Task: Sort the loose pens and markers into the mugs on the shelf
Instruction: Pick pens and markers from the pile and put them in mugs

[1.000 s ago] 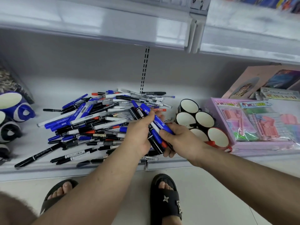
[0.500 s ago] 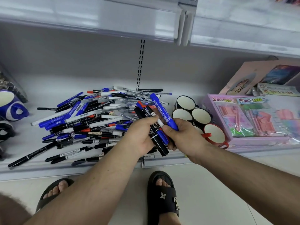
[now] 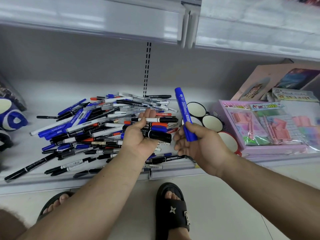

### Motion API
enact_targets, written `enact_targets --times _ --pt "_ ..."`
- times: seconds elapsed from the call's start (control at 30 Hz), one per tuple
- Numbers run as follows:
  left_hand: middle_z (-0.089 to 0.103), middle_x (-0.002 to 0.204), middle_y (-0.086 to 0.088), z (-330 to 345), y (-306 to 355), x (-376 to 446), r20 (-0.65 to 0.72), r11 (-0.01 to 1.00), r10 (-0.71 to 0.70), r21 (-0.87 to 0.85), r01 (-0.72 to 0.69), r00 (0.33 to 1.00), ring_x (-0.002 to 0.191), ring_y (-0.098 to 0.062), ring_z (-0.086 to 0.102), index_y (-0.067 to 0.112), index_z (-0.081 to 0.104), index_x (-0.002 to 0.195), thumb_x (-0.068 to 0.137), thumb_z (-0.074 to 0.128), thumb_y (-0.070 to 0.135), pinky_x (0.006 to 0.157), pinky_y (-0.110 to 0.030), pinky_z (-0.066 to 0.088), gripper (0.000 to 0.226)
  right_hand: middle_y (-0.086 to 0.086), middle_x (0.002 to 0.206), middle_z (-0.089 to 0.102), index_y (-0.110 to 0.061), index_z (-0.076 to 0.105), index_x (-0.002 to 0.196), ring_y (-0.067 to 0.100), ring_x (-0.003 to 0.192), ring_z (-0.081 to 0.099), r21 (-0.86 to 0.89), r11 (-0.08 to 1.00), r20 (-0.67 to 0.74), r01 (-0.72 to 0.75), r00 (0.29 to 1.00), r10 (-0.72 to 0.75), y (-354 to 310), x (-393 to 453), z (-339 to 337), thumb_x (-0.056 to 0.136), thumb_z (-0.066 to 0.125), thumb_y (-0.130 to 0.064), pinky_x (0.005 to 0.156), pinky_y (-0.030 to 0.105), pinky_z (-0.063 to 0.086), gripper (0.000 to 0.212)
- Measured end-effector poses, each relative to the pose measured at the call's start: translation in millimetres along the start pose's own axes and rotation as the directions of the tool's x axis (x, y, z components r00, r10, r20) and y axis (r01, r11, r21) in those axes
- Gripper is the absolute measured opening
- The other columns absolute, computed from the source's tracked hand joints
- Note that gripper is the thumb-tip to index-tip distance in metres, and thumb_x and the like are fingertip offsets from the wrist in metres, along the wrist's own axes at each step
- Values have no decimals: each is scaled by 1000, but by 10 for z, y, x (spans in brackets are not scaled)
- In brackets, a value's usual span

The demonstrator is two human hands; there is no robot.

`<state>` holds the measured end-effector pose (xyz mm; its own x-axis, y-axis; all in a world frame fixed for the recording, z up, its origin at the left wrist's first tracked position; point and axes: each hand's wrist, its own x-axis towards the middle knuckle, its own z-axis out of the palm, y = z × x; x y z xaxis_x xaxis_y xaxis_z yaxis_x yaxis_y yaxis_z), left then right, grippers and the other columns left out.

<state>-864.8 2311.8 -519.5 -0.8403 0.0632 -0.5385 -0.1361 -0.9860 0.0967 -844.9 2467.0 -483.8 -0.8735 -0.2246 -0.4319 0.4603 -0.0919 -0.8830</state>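
Observation:
A big pile of loose pens and markers (image 3: 90,125), blue, black, white and red, covers the white shelf (image 3: 20,153). My left hand (image 3: 138,137) holds a bundle of several markers (image 3: 155,129) over the pile's right edge. My right hand (image 3: 199,144) grips a thick blue marker (image 3: 184,113) upright, just left of the mugs. A cluster of dark mugs with white insides (image 3: 212,122) stands to the right of the pile; one red-rimmed mug (image 3: 228,142) sits at the front, partly hidden by my right hand.
Blue-and-white mugs (image 3: 10,115) stand at the shelf's left end. A pink stationery box (image 3: 266,129) and flat packs (image 3: 292,96) fill the right side. An upper shelf (image 3: 103,19) overhangs. My sandalled feet (image 3: 173,210) are on the floor below the shelf edge.
My right hand has pulled the blue marker out of the bundle and moved right, tipping it upright. My left hand keeps the remaining markers, now lying flatter.

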Motion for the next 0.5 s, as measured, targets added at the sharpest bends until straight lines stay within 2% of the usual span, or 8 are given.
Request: enact_targets --times 0.13,0.23,0.33,0.43,0.5 --pt "73 92 -7 36 -59 -25 -4 1000 4 23 -4 1000 90 -18 67 8 61 100 103 39 5 70 -42 51 22 7 77 61 -7 56 78 24 63 59 3 1000 -17 23 1000 -23 38 -3 58 99 49 -19 59 33 44 24" --pt "70 97 -6 45 -108 -41 11 992 1 128 -2 1000 88 -17 65 6 62 113 104 37 10 68 -40 49 27 8 80 67 -10 61 90 21 66 67 -223 970 -54 99 992 -114 86 -4 112 92 66 -13 58 30 50 7" --pt "69 100 -6 14 -112 -31 18 984 11 179 -14 1000 91 -19 66 9 59 127 104 39 14 69 -41 50 31 9 74 64 -12 55 81 24 67 72 -319 939 -81 131 983 -165 103 0 117 86 72 -3 57 28 56 20" --pt "74 85 -5 16 -46 -45 1 984 36 177 -36 999 79 -18 70 11 66 110 103 41 12 75 -44 52 26 5 67 63 -8 56 82 25 66 72 -346 931 -62 114 988 -144 56 -4 59 85 71 3 61 28 59 19" --pt "75 74 -3 46 13 -54 -27 986 64 159 -58 998 70 -15 71 13 65 94 103 42 9 68 -42 54 25 0 62 63 -8 53 80 27 68 72 -336 939 -47 77 994 -98 1 -8 -27 84 71 4 61 27 59 22"
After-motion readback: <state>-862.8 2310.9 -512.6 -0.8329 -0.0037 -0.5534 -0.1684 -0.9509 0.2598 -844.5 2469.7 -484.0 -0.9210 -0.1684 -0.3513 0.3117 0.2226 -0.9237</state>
